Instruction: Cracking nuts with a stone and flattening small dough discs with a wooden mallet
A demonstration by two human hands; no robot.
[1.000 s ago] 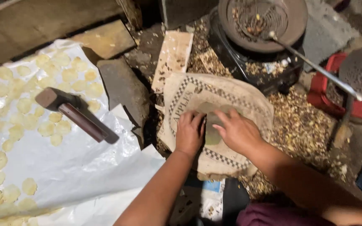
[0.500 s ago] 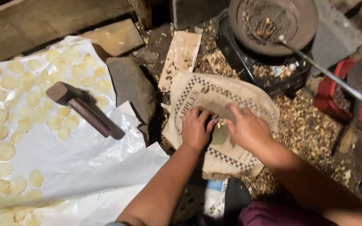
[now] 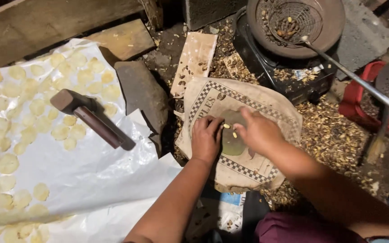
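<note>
Kernels [image 3: 226,126], two pale ones, now exposed on sack [image 3: 266,103]; earlier hands covered spot. Left hand [image 3: 205,137] and right hand [image 3: 257,131] curled beside them, seemingly pinching nothing.

One head camera looks steeply down, close over the floor work.

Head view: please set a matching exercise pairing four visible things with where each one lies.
Things:
1. dark-headed wooden-handled hammer
2. round wire mesh skimmer
3. two small pale kernels
4. red plastic container

Places:
A. between the left hand and right hand on the printed sack
B. far right
C. on the white plastic sheet
D. in the dark round pan

Pairs: 1-C, 2-D, 3-A, 4-B
</note>
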